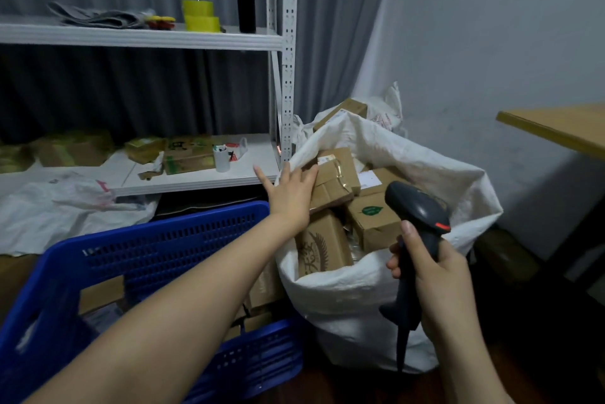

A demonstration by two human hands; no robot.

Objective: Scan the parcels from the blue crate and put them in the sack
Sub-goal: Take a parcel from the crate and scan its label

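Observation:
A white woven sack (pixel 357 302) stands on the floor, filled with several brown cardboard parcels (pixel 373 220). My left hand (pixel 289 194) reaches over the sack's left rim, its fingers straight and spread, resting on the topmost taped parcel (pixel 337 174). My right hand (pixel 432 276) grips the handle of a dark barcode scanner (pixel 417 207), whose head points over the sack. The blue perforated crate (pixel 157 240) sits at the lower left under my left forearm, with a few cardboard parcels (pixel 101 294) visible inside.
A white metal shelf unit (pixel 203 174) stands behind the crate, holding flat boxes, a white cup and yellow tape rolls (pixel 199 15). An empty white sack (pixel 68 204) drapes off the shelf. A wooden table corner (pixel 556 128) juts in at the right.

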